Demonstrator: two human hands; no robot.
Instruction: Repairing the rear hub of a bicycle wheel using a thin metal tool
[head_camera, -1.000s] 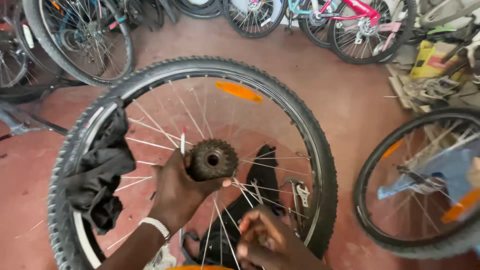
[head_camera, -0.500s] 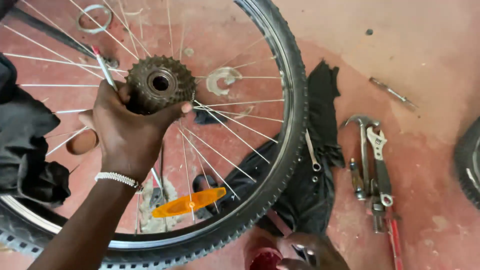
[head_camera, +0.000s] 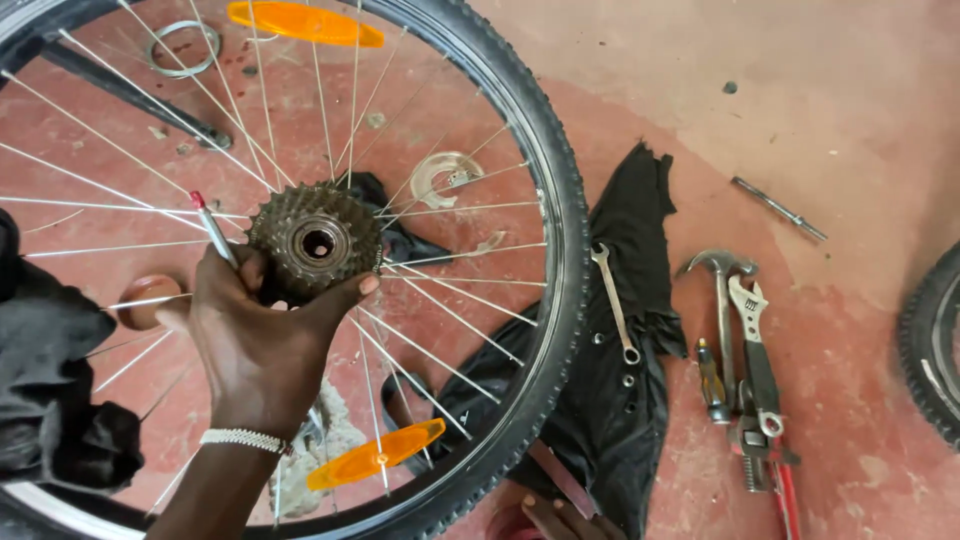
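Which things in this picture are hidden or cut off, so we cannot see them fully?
Head view:
- Right hand: cut by the bottom edge; grip unclear.
- Bicycle wheel: cut by the top and left edges.
- Second tyre: cut by the right edge.
- Sprocket cluster: lower part behind the left hand.

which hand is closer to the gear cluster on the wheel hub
Left. The left hand grips the gear cluster from below. The right hand is low at the frame's bottom edge, outside the tyre.

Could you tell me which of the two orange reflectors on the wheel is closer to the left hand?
The lower orange reflector, just right of the left hand's wrist; the other orange reflector sits at the wheel's top.
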